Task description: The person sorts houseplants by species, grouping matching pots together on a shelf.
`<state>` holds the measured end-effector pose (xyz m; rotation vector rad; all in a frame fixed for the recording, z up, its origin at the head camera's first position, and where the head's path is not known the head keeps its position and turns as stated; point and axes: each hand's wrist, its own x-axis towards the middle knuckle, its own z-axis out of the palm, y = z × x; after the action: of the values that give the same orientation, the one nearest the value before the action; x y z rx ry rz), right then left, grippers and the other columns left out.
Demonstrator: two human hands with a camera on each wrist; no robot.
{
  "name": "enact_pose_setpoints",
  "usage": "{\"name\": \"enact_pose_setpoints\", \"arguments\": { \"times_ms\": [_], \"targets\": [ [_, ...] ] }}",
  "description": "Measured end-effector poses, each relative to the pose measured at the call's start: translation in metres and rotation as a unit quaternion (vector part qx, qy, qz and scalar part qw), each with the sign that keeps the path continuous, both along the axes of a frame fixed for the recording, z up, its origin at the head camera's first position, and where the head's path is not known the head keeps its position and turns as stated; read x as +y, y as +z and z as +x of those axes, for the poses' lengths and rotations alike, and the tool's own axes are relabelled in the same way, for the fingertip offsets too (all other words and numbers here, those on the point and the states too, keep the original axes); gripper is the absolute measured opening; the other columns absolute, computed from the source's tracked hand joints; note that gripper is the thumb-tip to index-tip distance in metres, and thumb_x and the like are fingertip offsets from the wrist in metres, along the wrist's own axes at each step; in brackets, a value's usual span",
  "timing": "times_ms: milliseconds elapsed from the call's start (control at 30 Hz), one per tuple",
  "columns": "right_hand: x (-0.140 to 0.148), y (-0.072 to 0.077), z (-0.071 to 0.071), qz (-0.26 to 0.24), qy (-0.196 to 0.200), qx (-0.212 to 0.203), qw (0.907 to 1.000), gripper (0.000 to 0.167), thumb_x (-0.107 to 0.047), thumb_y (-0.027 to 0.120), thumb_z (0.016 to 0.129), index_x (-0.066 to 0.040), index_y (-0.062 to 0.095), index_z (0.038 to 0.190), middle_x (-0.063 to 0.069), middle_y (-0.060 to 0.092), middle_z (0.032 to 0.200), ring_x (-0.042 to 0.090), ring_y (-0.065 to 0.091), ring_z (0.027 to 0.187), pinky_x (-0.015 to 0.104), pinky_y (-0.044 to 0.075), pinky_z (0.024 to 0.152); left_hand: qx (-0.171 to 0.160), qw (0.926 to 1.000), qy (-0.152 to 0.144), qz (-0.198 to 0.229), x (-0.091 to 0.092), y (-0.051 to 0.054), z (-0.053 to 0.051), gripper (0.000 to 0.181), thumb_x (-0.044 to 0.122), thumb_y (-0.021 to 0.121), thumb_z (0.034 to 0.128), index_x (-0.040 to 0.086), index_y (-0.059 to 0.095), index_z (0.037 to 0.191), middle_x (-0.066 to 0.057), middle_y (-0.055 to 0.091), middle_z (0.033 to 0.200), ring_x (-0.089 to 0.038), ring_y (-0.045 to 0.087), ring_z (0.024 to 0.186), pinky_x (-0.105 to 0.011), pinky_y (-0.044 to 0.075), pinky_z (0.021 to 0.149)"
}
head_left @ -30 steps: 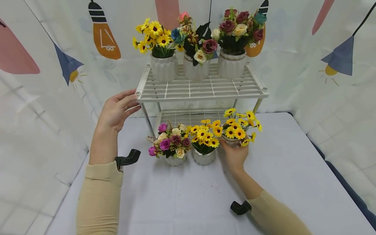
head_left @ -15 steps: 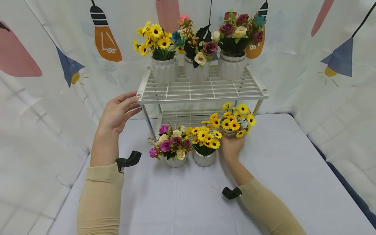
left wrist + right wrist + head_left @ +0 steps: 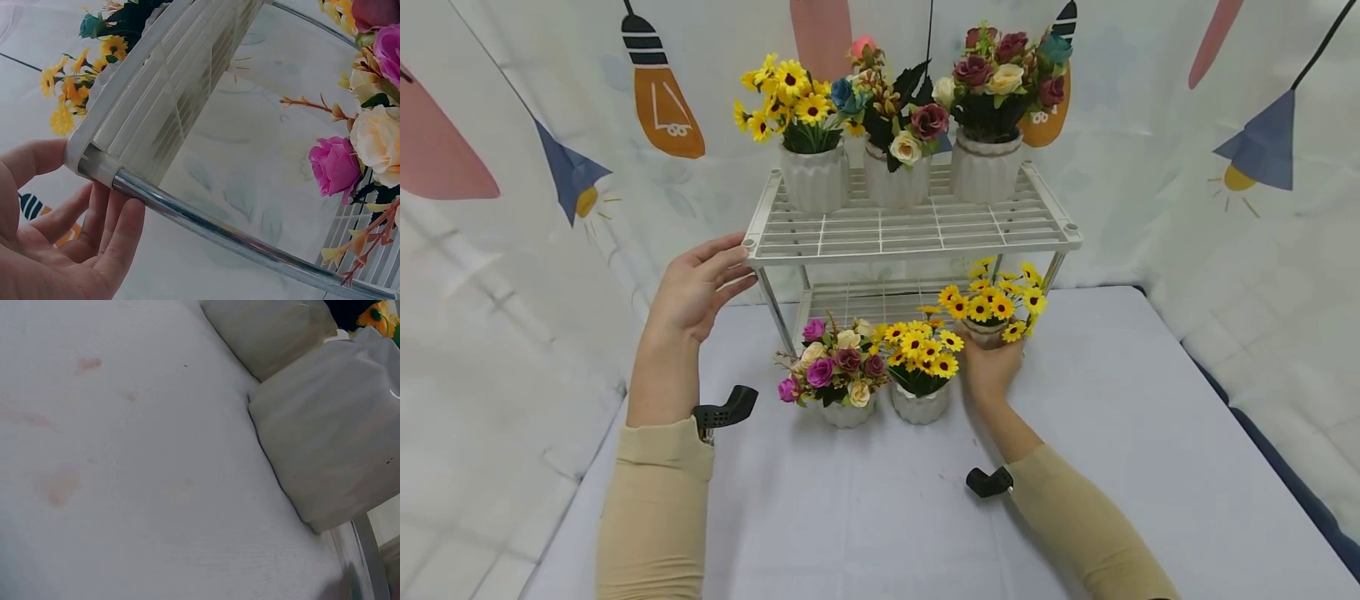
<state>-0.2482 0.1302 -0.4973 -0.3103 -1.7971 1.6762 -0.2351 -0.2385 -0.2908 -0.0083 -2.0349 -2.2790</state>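
My left hand (image 3: 688,292) holds the front left corner of a white two-tier wire rack (image 3: 917,243). In the left wrist view, its fingers lie above and below the corner, beside the chrome leg (image 3: 206,231). My right hand (image 3: 992,375) grips a small pot of yellow daisy-like flowers (image 3: 992,307) at the rack's front right, by the lower shelf. Whether that pot touches the shelf is hidden. To its left, on the table, stand a pot of yellow flowers (image 3: 921,404) and a pot of purple and cream roses (image 3: 848,412).
Three potted flower arrangements stand on the upper shelf: yellow flowers (image 3: 814,179), mixed roses (image 3: 897,179) and dark red roses (image 3: 987,171). A white cloth covers the table (image 3: 887,517). A printed curtain (image 3: 1150,167) hangs behind. Two pale pots (image 3: 331,431) show in the right wrist view.
My right hand has carried its pot of yellow flowers left and toward the lower shelf, mostly in the first half second. My left hand stays on the rack corner.
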Motion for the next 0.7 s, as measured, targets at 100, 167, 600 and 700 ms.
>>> {"name": "enact_pose_setpoints", "arguments": {
  "times_ms": [100,167,600,700],
  "targets": [
    [0.001,-0.001,0.004,0.019,0.003,0.004,0.9998,0.096,-0.020,0.094,0.078,-0.013,0.036,0.155,0.001,0.052,0.146,0.014,0.045,0.137,0.031,0.033,0.117,0.002,1.0000,0.000,-0.004,0.000,0.000,0.000,0.058,0.023,0.075,0.0969,-0.002,0.054,0.145,-0.010,0.066,0.127,-0.017,0.068,0.104,-0.025,0.057,0.091],
    [0.002,-0.001,0.008,0.029,0.000,0.002,0.9996,0.092,-0.019,0.092,0.080,-0.009,0.038,0.153,0.005,0.051,0.145,0.018,0.046,0.135,0.036,0.036,0.114,0.001,1.0000,-0.001,-0.005,0.000,0.000,0.000,0.060,0.023,0.075,0.0968,-0.002,0.053,0.146,-0.011,0.066,0.128,-0.017,0.068,0.104,-0.025,0.057,0.090],
    [0.004,0.013,0.051,0.001,-0.005,-0.008,1.0000,0.086,-0.010,0.085,0.086,0.001,0.028,0.149,0.023,0.034,0.144,0.038,0.034,0.133,0.054,0.034,0.105,-0.003,0.9999,-0.002,-0.014,-0.001,0.000,0.000,0.062,0.025,0.077,0.0959,-0.002,0.053,0.146,-0.007,0.069,0.125,-0.016,0.069,0.105,-0.024,0.057,0.090],
    [0.004,0.015,0.061,0.005,0.010,-0.017,0.9998,0.079,-0.005,0.078,0.091,0.002,0.025,0.149,0.025,0.030,0.146,0.037,0.031,0.135,0.055,0.032,0.107,0.000,0.9999,-0.004,-0.016,-0.001,0.000,-0.001,0.062,0.026,0.076,0.0960,-0.002,0.053,0.146,-0.007,0.068,0.125,-0.017,0.068,0.106,-0.024,0.057,0.090]
  ]
}}
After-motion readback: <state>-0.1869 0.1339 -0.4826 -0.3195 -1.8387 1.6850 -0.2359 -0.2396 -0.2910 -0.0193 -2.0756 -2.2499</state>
